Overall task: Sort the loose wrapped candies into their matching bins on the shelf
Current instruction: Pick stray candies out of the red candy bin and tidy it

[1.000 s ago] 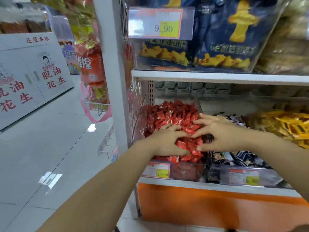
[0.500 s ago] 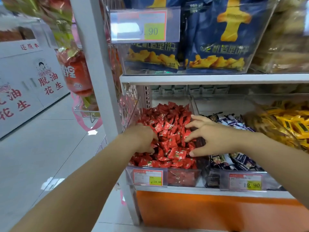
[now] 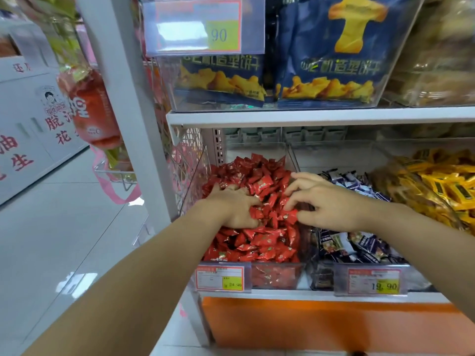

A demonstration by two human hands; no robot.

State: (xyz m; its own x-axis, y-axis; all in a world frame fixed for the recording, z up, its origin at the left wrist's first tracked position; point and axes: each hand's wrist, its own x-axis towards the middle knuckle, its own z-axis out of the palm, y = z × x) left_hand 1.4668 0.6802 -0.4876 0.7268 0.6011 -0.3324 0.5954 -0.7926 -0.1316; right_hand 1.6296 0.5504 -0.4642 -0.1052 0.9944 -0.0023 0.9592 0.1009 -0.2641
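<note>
A clear bin on the lower shelf is heaped with red wrapped candies. My left hand lies palm down on the heap, fingers curled into the candies. My right hand reaches in from the right, and its thumb and fingertips pinch a red candy at the heap's right side. To the right stands a bin of dark blue and white wrapped candies, and further right a bin of yellow wrapped candies.
Above, a white shelf board carries a clear bin of blue biscuit bags. A white upright post bounds the shelf on the left, with hanging snack bags beside it. Price tags front the bins. Tiled aisle floor lies to the left.
The view came closer to the shelf. My left hand shifted right and pressed into the red heap. My right hand's fingers curled and closed on a red candy.
</note>
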